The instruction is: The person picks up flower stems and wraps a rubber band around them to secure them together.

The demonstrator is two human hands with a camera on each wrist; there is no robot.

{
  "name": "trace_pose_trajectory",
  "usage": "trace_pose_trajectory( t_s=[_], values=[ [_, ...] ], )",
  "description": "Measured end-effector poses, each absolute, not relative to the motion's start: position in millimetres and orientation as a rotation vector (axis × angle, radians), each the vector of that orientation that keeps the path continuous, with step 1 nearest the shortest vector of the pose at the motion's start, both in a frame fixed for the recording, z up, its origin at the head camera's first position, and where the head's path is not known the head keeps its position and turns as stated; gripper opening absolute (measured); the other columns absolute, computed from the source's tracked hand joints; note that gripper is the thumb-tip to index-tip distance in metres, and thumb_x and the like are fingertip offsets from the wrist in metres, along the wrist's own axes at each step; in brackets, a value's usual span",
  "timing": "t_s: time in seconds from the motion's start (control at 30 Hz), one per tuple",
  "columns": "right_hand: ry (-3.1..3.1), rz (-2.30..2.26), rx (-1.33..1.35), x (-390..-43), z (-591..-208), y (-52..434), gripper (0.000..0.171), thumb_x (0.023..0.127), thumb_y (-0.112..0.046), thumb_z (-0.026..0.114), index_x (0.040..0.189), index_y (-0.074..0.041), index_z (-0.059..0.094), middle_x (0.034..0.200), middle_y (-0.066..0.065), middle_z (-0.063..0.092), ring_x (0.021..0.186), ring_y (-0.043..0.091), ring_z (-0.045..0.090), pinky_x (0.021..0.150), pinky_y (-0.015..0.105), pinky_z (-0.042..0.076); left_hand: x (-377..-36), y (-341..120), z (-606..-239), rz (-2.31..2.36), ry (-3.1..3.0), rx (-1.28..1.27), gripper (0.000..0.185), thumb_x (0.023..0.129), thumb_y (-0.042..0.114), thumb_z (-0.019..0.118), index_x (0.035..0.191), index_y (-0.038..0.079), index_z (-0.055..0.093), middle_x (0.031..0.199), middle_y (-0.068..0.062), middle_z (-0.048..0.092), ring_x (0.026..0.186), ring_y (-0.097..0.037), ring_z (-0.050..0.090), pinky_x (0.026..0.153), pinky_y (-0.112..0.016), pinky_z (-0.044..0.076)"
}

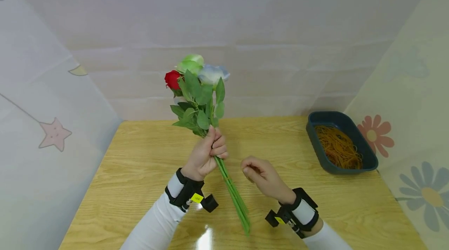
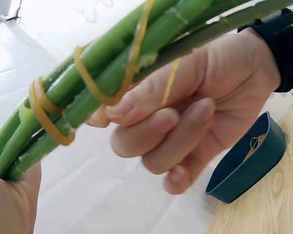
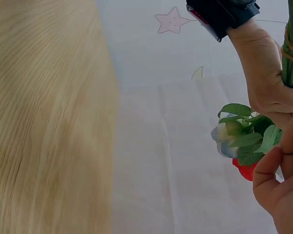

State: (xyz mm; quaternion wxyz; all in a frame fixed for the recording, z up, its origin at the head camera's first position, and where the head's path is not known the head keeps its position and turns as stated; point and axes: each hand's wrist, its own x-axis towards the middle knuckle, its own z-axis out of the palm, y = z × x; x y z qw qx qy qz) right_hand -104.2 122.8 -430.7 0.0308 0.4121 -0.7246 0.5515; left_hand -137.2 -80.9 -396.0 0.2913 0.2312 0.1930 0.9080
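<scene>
Grasps stems with left hand, rubber band with right hand, above wood-grained table. Faces creased pale backdrop beyond it.

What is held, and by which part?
The left hand holds flowers by the stems, below the leaves; the right hand, seemingly, a rubber band by its loop.

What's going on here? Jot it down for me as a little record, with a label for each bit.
Flowers: red rose, green bloom, pale blue-white bloom, with leaves
Left hand: grips the green stems just below the leaves
Right hand: beside the stems, fingers curled, holding a stretched rubber band
Already on stems: a band wrapped around them
Container: dark blue tray of loose rubber bands, on the table's right
Surface: wood-grain table
</scene>
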Motion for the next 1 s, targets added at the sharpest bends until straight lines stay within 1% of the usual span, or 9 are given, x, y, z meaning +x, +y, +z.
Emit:
trace_pose_trajectory(
  t_s=[0.07,0.17,0.3,0.37,0.47,0.6,0.73,0.87,1.0],
  values=[
    [-2.226,1.592,1.273,-107.2,-431.1,123.0,0.021,0.091,0.011,0.047,0.093,-0.008,0.055,0.063,0.002,0.043,0.051,0.006,0.037,0.048,0.015,0.035,-135.9,-78.9,-397.1,2.407,0.549,0.617,0.037,0.098,0.039,0.021,0.076,0.017,0.041,0.064,0.002,0.016,0.05,-0.009,0.008,0.056,-0.019,0.019],
    [-2.193,1.352,1.281,-112.2,-431.3,123.5,0.011,0.095,-0.004,0.048,0.091,-0.008,0.058,0.067,0.002,0.051,0.057,0.005,0.043,0.054,0.015,0.039,-134.3,-76.5,-398.7,2.386,0.583,0.605,0.038,0.098,0.039,0.021,0.074,0.017,0.04,0.063,0.002,0.017,0.05,-0.009,0.008,0.055,-0.019,0.019],
    [-2.101,1.025,1.284,-117.4,-428.6,123.3,0.024,0.098,-0.021,0.043,0.089,-0.007,0.06,0.072,0.003,0.059,0.061,0.006,0.048,0.058,0.014,0.04,-132.9,-73.3,-401.7,2.344,0.633,0.559,0.036,0.099,0.038,0.022,0.074,0.018,0.04,0.061,0.004,0.021,0.05,-0.008,0.01,0.053,-0.016,0.023],
    [-2.046,0.902,1.276,-119.1,-426.2,122.4,0.027,0.099,-0.022,0.041,0.088,-0.007,0.06,0.072,0.002,0.059,0.061,0.006,0.047,0.057,0.015,0.04,-132.3,-71.3,-403.7,2.32,0.659,0.534,0.035,0.099,0.037,0.023,0.074,0.019,0.04,0.061,0.005,0.025,0.049,-0.007,0.013,0.053,-0.015,0.027],
    [-1.963,0.776,1.272,-121.0,-422.9,120.5,0.024,0.099,-0.018,0.042,0.086,-0.006,0.058,0.072,0.002,0.057,0.061,0.008,0.047,0.056,0.017,0.039,-131.3,-68.5,-406.5,2.29,0.685,0.488,0.035,0.099,0.037,0.025,0.075,0.019,0.042,0.061,0.007,0.032,0.047,-0.004,0.02,0.055,-0.014,0.032],
    [-1.9,0.665,1.26,-123.2,-419.7,118.1,0.025,0.1,-0.016,0.042,0.083,-0.005,0.057,0.07,0.001,0.056,0.059,0.009,0.047,0.055,0.019,0.039,-130.4,-66.4,-409.0,2.257,0.693,0.472,0.035,0.099,0.037,0.025,0.075,0.019,0.043,0.06,0.008,0.036,0.048,-0.001,0.029,0.059,-0.013,0.037],
    [-1.876,0.607,1.261,-124.9,-416.5,115.9,0.027,0.1,-0.016,0.041,0.081,-0.005,0.057,0.066,0.0,0.053,0.055,0.009,0.043,0.052,0.019,0.037,-130.1,-65.7,-408.7,2.233,0.692,0.457,0.036,0.1,0.036,0.025,0.073,0.019,0.04,0.059,0.008,0.035,0.049,0.0,0.033,0.059,-0.013,0.037],
    [-1.877,0.592,1.27,-126.4,-414.2,114.0,0.026,0.1,-0.016,0.042,0.08,-0.006,0.057,0.064,0.0,0.052,0.054,0.009,0.04,0.051,0.019,0.034,-128.8,-64.4,-406.9,2.215,0.77,0.426,0.036,0.101,0.035,0.027,0.07,0.018,0.036,0.06,0.008,0.035,0.051,0.0,0.036,0.057,-0.013,0.036],
    [-1.898,0.602,1.269,-128.0,-411.2,112.2,0.026,0.099,-0.018,0.043,0.079,-0.007,0.055,0.063,0.0,0.05,0.053,0.009,0.042,0.051,0.02,0.035,-126.2,-62.7,-405.8,2.232,0.861,0.357,0.034,0.101,0.034,0.032,0.072,0.017,0.037,0.064,0.006,0.035,0.055,-0.002,0.038,0.056,-0.013,0.037]
  ],
)
